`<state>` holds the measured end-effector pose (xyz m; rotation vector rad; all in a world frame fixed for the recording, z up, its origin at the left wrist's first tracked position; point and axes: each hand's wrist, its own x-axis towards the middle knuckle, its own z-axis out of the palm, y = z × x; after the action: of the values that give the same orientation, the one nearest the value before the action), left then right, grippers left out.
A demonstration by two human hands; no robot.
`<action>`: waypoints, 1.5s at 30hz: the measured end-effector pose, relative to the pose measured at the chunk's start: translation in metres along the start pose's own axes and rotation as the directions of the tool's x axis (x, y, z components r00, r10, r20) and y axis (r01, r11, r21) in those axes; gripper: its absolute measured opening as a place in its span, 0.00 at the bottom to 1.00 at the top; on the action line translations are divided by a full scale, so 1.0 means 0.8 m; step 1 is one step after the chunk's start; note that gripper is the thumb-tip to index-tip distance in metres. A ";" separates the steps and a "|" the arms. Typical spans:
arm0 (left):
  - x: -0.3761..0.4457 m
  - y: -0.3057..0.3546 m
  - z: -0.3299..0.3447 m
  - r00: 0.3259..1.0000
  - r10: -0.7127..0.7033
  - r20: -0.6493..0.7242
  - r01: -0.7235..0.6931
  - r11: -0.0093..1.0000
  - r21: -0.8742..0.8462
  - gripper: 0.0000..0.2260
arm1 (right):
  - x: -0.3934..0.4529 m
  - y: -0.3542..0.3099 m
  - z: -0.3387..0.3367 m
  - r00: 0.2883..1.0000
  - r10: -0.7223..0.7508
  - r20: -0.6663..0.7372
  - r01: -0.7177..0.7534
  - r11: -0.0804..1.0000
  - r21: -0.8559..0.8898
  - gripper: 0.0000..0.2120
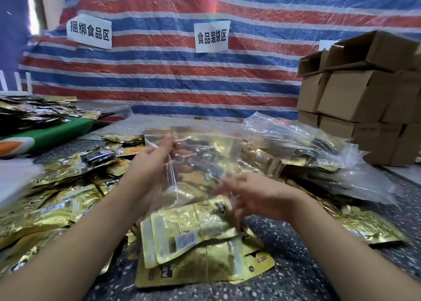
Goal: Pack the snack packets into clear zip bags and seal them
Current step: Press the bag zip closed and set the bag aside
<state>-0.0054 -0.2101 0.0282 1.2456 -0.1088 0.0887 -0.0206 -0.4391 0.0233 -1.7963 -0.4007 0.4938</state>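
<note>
Cardboard boxes (355,91) before striped tarp (182,77)

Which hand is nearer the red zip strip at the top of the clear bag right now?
Left. The left hand holds the clear bag by its side edge just below the red zip strip; the right hand is lower, by the bag's bottom and the gold packets.

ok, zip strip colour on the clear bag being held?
Red-orange line along the zip strip at the top of the clear bag; head view.

Loose packets (68,196) left, filled bags (323,155) right, boxes (360,100) behind bags.
</note>
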 end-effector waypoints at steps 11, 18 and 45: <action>-0.006 0.004 0.001 0.995 0.080 -0.062 -0.084 0.995 -0.058 0.28 | -0.018 -0.028 -0.042 0.857 -0.016 -0.515 0.146 0.966 0.213 0.05; -0.005 -0.001 -0.001 0.998 0.041 -0.054 -0.041 0.999 0.000 0.25 | -0.030 0.019 -0.120 0.003 -0.002 -1.000 0.020 1.000 -0.002 0.07; -0.021 -0.029 0.019 0.951 0.174 0.255 -0.303 0.689 0.658 0.12 | 0.007 0.020 -0.054 0.513 -0.635 -0.577 -0.246 0.535 -0.808 0.05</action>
<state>-0.0196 -0.2315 0.0092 1.9984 -0.4253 0.2698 0.0071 -0.4755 0.0172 -2.5771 -0.1412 -1.0336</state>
